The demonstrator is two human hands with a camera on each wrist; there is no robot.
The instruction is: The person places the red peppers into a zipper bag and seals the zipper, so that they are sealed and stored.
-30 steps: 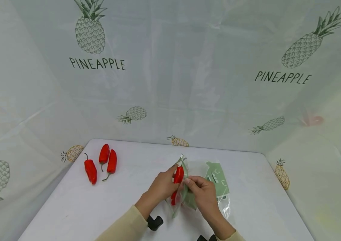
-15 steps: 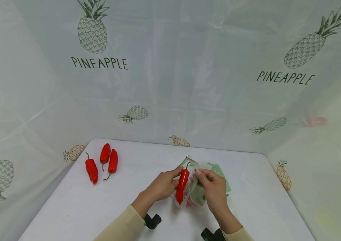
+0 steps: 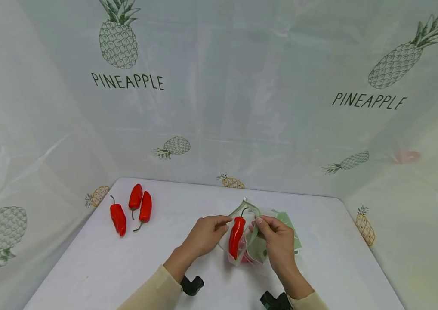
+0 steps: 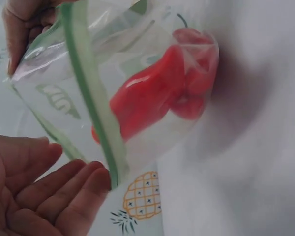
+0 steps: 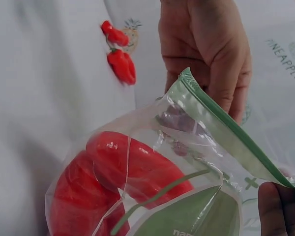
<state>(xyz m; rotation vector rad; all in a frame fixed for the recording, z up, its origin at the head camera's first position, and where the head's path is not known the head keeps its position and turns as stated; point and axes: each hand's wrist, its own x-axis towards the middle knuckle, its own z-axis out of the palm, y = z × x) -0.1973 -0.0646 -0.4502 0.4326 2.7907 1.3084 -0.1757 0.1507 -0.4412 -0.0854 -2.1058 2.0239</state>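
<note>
A clear zip bag (image 5: 236, 135) with a green-edged mouth stands open between my hands. One red chili pepper (image 3: 236, 237) lies inside it with its stem towards the mouth, and more red peppers (image 5: 78, 191) sit at its bottom. My right hand (image 3: 279, 241) pinches the bag's right rim between thumb and fingers. My left hand (image 3: 205, 237) is at the opposite side, its fingers loosely extended and off the pepper. In the left wrist view the left fingertips (image 4: 96, 182) meet the green rim; whether they press on it I cannot tell.
Three red chili peppers (image 3: 135, 209) lie at the table's far left. A flat green-printed plastic bag (image 3: 290, 228) lies behind my right hand. Black wrist devices (image 3: 192, 285) sit below both hands. A pineapple-print curtain (image 3: 219, 94) encloses the white table (image 3: 319, 267).
The left hand first held the pepper at the bag's mouth. It has let go and drawn slightly left, the pepper now lying in the bag. My right hand has moved right, widening the mouth.
</note>
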